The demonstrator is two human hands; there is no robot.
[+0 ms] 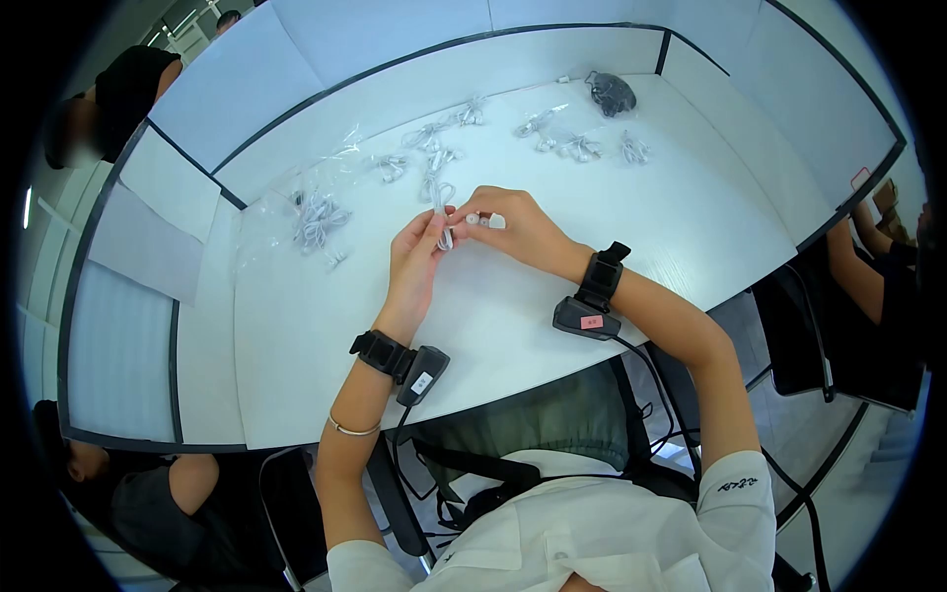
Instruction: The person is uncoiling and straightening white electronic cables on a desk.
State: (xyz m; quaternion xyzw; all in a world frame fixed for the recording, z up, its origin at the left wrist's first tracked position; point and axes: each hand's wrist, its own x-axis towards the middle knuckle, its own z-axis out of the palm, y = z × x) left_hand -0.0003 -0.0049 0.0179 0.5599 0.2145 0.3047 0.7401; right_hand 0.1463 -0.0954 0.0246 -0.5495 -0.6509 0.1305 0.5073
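My left hand [416,249] is closed around a white cable bundle [443,237], held upright between thumb and fingers above the table. My right hand [518,225] meets it from the right, its thumb and index finger pinched together at the bundle. A small white piece [483,221] shows in the curl of my right fingers; its kind is too small to make out. Just beyond my hands lies another coiled white cable [434,163]. Both wrists wear black straps with small boxes.
Further white cable bundles [582,148] lie across the back of the white table [651,237]. A clear bag with tangled cables [318,219] sits at left, a black bundle [612,94] at back right. Low partitions [444,69] enclose the table. Other people sit beyond both sides.
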